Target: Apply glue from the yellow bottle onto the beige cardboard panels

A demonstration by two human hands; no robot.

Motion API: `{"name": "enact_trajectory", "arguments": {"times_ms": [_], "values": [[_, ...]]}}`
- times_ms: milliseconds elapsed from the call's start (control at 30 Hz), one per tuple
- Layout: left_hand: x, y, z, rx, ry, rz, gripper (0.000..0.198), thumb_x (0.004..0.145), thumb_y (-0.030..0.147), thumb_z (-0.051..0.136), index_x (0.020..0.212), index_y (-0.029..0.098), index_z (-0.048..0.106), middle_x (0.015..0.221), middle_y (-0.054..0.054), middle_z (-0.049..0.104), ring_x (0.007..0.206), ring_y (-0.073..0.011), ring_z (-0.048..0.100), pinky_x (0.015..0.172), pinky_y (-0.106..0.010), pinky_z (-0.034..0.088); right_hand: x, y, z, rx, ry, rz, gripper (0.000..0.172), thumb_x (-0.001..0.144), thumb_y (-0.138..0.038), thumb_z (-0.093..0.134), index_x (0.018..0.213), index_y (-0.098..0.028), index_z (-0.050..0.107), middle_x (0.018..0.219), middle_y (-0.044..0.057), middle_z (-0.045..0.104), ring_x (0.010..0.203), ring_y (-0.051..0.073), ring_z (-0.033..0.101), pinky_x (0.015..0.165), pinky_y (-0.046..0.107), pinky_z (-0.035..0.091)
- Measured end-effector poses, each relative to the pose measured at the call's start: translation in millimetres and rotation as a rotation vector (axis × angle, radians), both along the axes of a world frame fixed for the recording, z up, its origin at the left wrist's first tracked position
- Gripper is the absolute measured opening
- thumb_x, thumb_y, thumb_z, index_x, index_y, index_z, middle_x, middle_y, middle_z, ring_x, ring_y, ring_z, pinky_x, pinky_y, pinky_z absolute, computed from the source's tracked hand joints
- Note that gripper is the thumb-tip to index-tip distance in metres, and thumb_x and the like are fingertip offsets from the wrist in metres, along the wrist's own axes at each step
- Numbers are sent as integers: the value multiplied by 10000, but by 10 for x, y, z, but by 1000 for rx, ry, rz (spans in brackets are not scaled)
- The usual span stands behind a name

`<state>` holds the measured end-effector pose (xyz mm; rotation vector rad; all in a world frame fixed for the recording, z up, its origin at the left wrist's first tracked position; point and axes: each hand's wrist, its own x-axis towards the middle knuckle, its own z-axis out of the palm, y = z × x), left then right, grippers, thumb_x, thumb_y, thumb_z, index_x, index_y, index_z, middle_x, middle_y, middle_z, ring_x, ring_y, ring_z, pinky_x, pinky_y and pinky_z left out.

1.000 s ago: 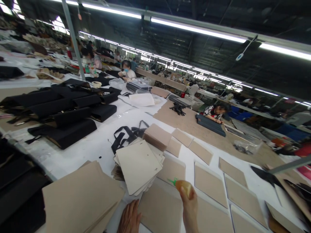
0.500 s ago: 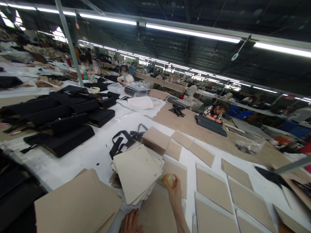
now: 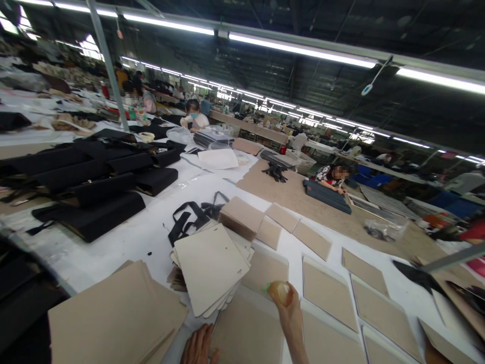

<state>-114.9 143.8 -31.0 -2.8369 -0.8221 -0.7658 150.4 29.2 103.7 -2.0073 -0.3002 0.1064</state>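
My right hand [image 3: 291, 316] is closed around a small squeeze bottle [image 3: 279, 292] of yellowish contents with a green tip pointing left. The bottle is over the upper right part of a beige board [image 3: 246, 333]; whether its tip touches anything I cannot tell. My left hand [image 3: 197, 345] lies flat at that board's left edge, holding nothing, its wrist cut off by the frame. Just above it stands a fanned stack of off-white boards [image 3: 212, 265] with small slots. To the left is a pile of large beige sheets [image 3: 117, 318].
Rows of beige panels [image 3: 329, 290] lie on the white table [image 3: 159, 217] at right. Black straps [image 3: 185, 217] sit behind a stack of brown boards [image 3: 242, 215]. Black folded pieces [image 3: 102, 212] are heaped at left. A co-worker [image 3: 333, 174] bends over a dark panel [image 3: 326, 196].
My right hand has moved right with the bottle across the beige board. My left hand stays by the board's left edge. The view has shifted slightly.
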Motion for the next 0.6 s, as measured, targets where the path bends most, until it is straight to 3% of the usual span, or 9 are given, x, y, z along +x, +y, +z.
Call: {"name": "enact_trajectory", "arguments": {"times_ms": [300, 433, 500, 600], "values": [[-5, 29, -50, 36, -15, -5, 418, 788, 439, 525, 1115, 187, 591, 1047, -51, 685, 885, -157, 629, 720, -238, 512, 199, -456, -68, -70, 8, -133, 823, 544, -601, 687, 1206, -176, 445, 1047, 114, 612, 956, 320, 585, 860, 479, 448], [-5, 64, -84, 156, -68, -15, 371, 801, 448, 498, 1052, 205, 623, 1079, -71, 676, 944, -200, 618, 775, -326, 495, 228, -561, -50, -83, 17, -179, 854, 544, -619, 676, 1226, -168, 429, 1054, 123, 605, 977, 335, 581, 867, 480, 443], [34, 91, -69, 150, -80, 39, 314, 819, 394, 486, 1032, 217, 634, 1087, -66, 675, 965, -203, 615, 815, -352, 487, 226, -575, -33, -65, 15, -174, 851, 557, -614, 670, 1232, -159, 422, 1063, 133, 602, 979, 338, 581, 866, 475, 444], [161, 161, 12, 25, -40, 178, 245, 817, 212, 477, 982, 236, 657, 978, -47, 707, 884, -190, 643, 727, -323, 514, 208, -561, 0, -30, 10, -178, 817, 528, -596, 695, 1184, -169, 464, 1007, 117, 636, 918, 343, 606, 825, 470, 467]]}}
